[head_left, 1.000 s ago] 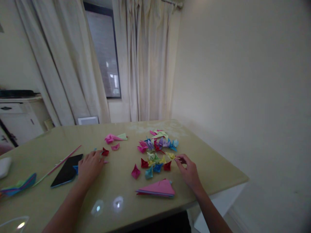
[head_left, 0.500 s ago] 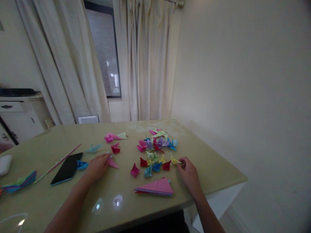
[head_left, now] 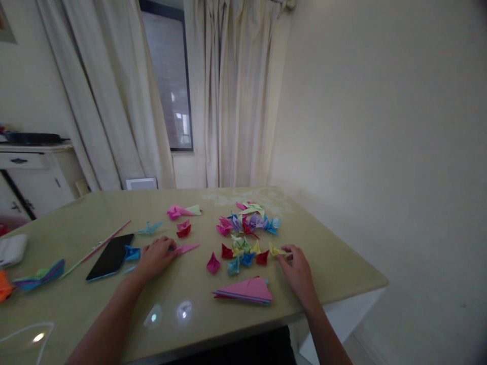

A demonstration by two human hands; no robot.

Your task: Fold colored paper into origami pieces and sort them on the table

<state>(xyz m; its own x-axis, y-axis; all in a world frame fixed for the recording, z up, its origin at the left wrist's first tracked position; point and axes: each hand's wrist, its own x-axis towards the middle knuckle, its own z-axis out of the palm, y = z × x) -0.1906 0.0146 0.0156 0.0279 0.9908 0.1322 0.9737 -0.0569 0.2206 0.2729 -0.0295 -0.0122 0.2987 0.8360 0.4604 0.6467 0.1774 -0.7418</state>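
Note:
My left hand point(head_left: 158, 255) rests low over the left middle of the table, its fingers closed on a pointed pink folded paper point(head_left: 188, 248). A light blue paper piece point(head_left: 129, 270) shows beside that wrist, and a blue folded paper point(head_left: 132, 252) lies just left of the hand. My right hand point(head_left: 296, 262) pinches a yellow folded paper point(head_left: 276, 250) at the right end of a cluster of small folded papers. Within that cluster are a red one point(head_left: 262, 258) and a blue one point(head_left: 248, 259). A stack of pink and purple folded sheets point(head_left: 245, 291) lies in front.
A black phone or tablet point(head_left: 110, 257) and a thin pink-green stick point(head_left: 97, 247) lie at left. Farther back are a light blue paper crane point(head_left: 150, 228), a red-pink paper piece point(head_left: 183, 229) and several purple ones point(head_left: 256, 222). A white case point(head_left: 13, 249) sits far left.
The pink folded paper in my left hand has turned from pointing down-right to pointing right. A light blue piece now shows by the left wrist. My right hand barely moved; the view shifted slightly left.

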